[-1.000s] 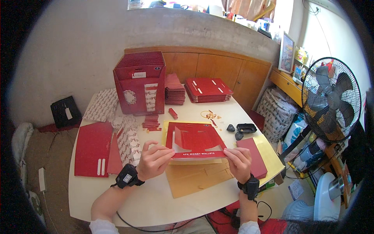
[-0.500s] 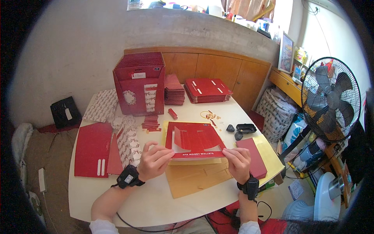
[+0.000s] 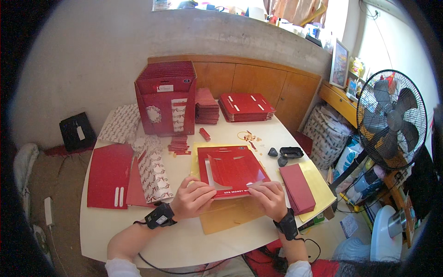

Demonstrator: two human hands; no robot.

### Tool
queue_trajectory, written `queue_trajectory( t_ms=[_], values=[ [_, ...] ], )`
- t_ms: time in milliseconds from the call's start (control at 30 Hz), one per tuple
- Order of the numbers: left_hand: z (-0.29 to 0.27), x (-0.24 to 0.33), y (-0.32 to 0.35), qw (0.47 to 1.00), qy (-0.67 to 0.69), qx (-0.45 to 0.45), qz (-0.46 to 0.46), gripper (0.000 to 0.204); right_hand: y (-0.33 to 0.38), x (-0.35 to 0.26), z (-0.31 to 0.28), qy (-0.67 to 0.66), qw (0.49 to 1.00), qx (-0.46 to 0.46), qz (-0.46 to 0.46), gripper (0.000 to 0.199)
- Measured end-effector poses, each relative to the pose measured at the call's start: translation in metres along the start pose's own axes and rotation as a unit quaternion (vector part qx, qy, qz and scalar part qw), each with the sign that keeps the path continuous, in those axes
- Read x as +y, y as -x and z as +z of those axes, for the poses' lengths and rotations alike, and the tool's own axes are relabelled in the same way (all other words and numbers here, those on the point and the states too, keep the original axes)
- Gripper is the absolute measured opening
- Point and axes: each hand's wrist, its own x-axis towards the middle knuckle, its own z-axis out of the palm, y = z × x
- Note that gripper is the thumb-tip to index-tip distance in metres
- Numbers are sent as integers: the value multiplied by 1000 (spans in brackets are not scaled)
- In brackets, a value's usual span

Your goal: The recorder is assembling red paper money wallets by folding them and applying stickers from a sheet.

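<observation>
A flat red cardboard sleeve (image 3: 233,168) with a pale slotted window and white print on its near edge lies over yellow sheets. My left hand (image 3: 194,198) pinches its near left corner, fingers curled. At the near right part of the same edge, my right hand (image 3: 268,199) grips the sleeve and covers some of the print. Light glints there on what looks like clear film. Beneath the near edge shows a tan-yellow sheet (image 3: 230,217). Just right of the sleeve rests a stack of dark red envelopes (image 3: 297,189).
Behind the sleeve stand a large red display box (image 3: 165,111), a bundle of red cards (image 3: 206,111) and piled red sleeves (image 3: 247,107). Patterned paper (image 3: 154,177) and red card (image 3: 108,175) lie left. Black stones and a case (image 3: 291,152) sit right; a fan (image 3: 392,119) stands beyond.
My hands have come closer together along the near edge. The right hand moved left over the print, the left moved right and nearer. The sleeve's near edge has shifted slightly towards me.
</observation>
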Motion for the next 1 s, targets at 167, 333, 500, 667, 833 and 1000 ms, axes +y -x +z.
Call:
queue_trajectory(
  t_ms=[167,333,500,667,833,1000],
  values=[
    [7,6,3,995,77,-31,-63,23,0,1,2,-36,999,-24,9,22],
    [12,15,3,983,109,-65,-134,23,0,-1,7,-67,996,-59,13,20],
    [6,16,0,964,151,-95,-196,24,-5,-6,6,-101,988,-99,63,19],
    [4,15,-3,964,163,-84,-195,23,-3,-6,6,-126,979,-119,103,21],
    [2,13,-5,954,197,-96,-204,25,-6,-8,1,-126,976,-141,110,25],
    [-4,6,-6,946,222,-117,-207,30,-10,-9,-1,-132,975,-150,93,24]
  ],
)
